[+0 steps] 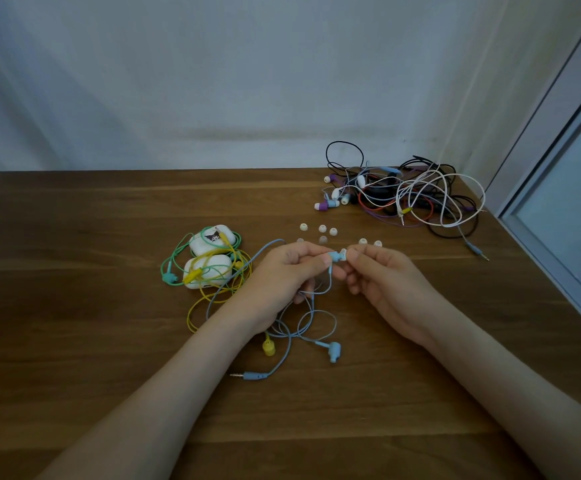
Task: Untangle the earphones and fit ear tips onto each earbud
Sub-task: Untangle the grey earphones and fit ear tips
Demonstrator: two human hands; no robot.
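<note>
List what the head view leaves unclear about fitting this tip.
Head view: whether the ear tip is seated on the blue earbud; fingertips of the right hand cover the joint.
Head view: cable inside the left hand; fingers hide it.
Head view: cable pairings in the tangled pile; too small.

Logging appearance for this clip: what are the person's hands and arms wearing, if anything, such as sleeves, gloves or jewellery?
Nothing is worn. The left hand and right hand have no gloves, rings or markings. The left forearm and right forearm are uncovered down to the frame's edge, with no sleeve, watch or bracelet in view.
</note>
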